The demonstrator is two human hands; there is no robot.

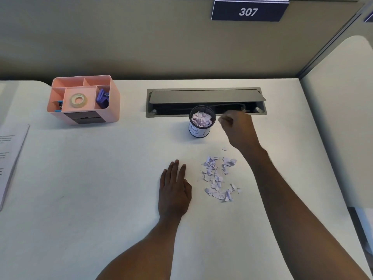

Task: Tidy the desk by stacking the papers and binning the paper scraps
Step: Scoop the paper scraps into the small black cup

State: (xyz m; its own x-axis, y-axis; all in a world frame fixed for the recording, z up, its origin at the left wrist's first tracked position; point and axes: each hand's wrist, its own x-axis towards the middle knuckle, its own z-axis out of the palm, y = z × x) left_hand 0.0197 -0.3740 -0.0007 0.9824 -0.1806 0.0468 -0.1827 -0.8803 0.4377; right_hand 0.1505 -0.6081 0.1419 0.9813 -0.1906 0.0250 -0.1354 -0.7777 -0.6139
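On my feed a small dark mesh cup (202, 126) with a white hand-lettered label stands on the white tabletop (101, 188), and I place everything else from it. The cup is heaped to its rim with pale lilac paper scraps (201, 119).

Just right of the cup, level with its rim, is the right hand (237, 128). Its fingers (225, 120) are bunched and curled towards the cup. The hand is blurred, so I cannot tell whether they pinch a scrap or nothing.

On the person's side of the cup and slightly to its right, a loose pile of torn lilac scraps (219, 178) lies spread on the tabletop. One stray scrap (224, 148) lies between the pile and the cup.

On the same side but a little left of the cup, the left hand (174, 190) rests palm down on the tabletop. Its fingers (175, 168) are straight and close together, holding nothing. It lies near the pile without touching it.

Far left of the cup, sheets of white printed paper (10, 158) lie flat, partly cut off by the frame.

Directly behind the cup is a recessed grey metal cable tray (205, 96) with its flap raised. Left of the cup and a little further back stands a pink plastic desk organiser (113, 102). It holds a roll of clear tape (78, 100) in its middle compartment and purple clip-like pieces (102, 98) in the compartment to the right of that.

High behind the cup, on the beige partition (121, 37), hangs a dark blue sign (249, 11) reading 307.
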